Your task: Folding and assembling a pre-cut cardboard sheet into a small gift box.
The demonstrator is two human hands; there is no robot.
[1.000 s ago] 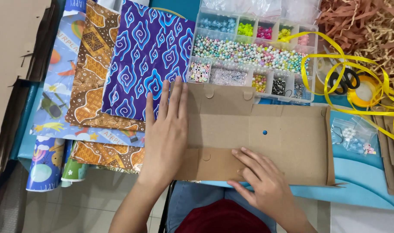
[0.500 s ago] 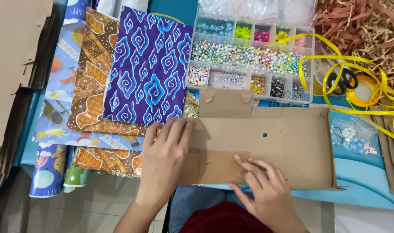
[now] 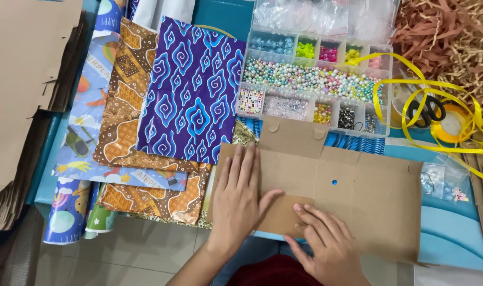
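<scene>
- Low at frame centre, flat brown cardboard box blank (image 3: 358,196) lies with its long axis left to right.
- Left hand (image 3: 238,198) presses its left end, fingers spread flat, gripping nothing.
- Right hand (image 3: 323,241), nearer the folded lower flap, presses fingertips there, open.

1. A blue tabletop (image 3: 453,233) fills most of the view (its near edge curves at the right).
2. Grey tiled floor (image 3: 141,254) shows below, evenly lit.
</scene>
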